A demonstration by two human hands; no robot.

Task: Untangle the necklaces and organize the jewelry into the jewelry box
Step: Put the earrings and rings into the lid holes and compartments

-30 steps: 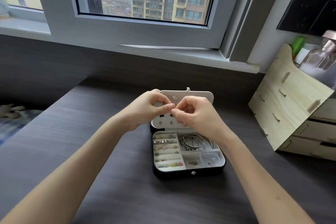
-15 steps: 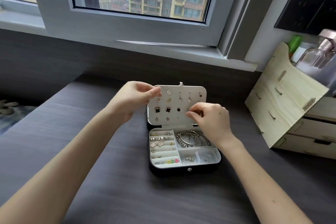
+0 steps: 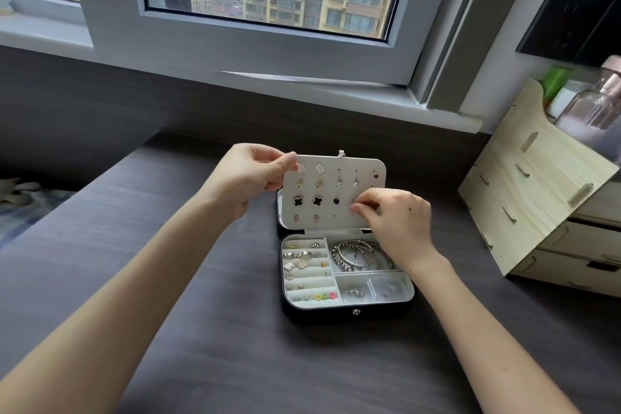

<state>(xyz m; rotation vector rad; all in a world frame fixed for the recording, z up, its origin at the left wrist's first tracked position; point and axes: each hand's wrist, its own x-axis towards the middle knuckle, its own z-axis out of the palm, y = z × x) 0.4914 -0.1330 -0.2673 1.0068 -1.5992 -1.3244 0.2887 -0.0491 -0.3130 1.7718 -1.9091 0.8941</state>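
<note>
The left hand (image 3: 250,175) pinches the 10 o'clock corner of the white, round-cornered earring panel (image 3: 339,191), thumb in front, holding it upright over the jewelry box (image 3: 349,312) — a black case with pale padded lining, lying on the dark wood-grain table (image 3: 201,329). The right hand (image 3: 400,222) curls its fingertips against the panel's 4 o'clock area, hiding that part, and whether they hold anything cannot be told. Silver bangles (image 3: 356,255) fill the box's 1 o'clock compartment — rings (image 3: 302,254) sit in ribbed rolls at 9 o'clock.
</note>
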